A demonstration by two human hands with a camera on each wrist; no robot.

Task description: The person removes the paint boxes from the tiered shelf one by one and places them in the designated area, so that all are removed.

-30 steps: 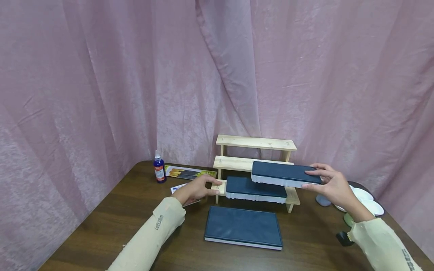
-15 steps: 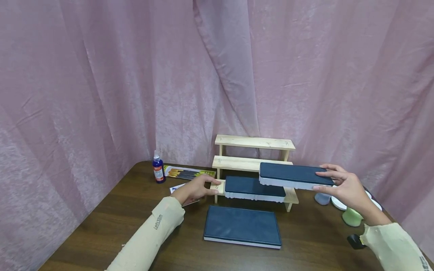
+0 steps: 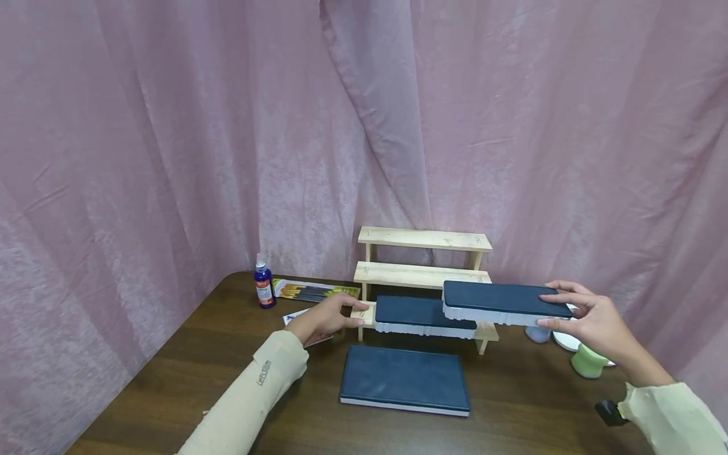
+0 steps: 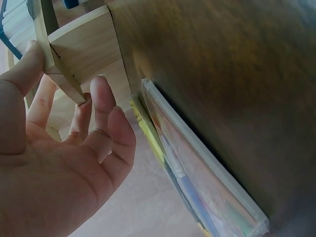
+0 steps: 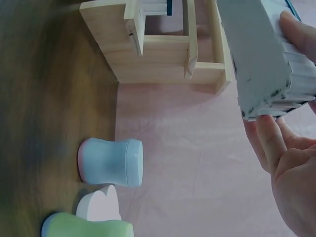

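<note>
Dark-blue-topped, white-sided oblong box [image 3: 497,298], held aloft by the right of a pale wooden three-step stand [image 3: 421,275], its right end grasped between thumb and fingers of the right hand [image 3: 594,323]. Stand's lowest step: left end pinched by the left hand [image 3: 325,316], a matching second box [image 3: 415,312] lying along it. On the brown wood-grain table [image 3: 170,373]: wide, flat dark-blue case with white edge [image 3: 405,379], before the stand; waisted green cup [image 3: 588,363], to its right.

A pink, velvety curtain [image 3: 170,126] hangs in folds — behind a dark wooden table [image 3: 188,360].
</note>
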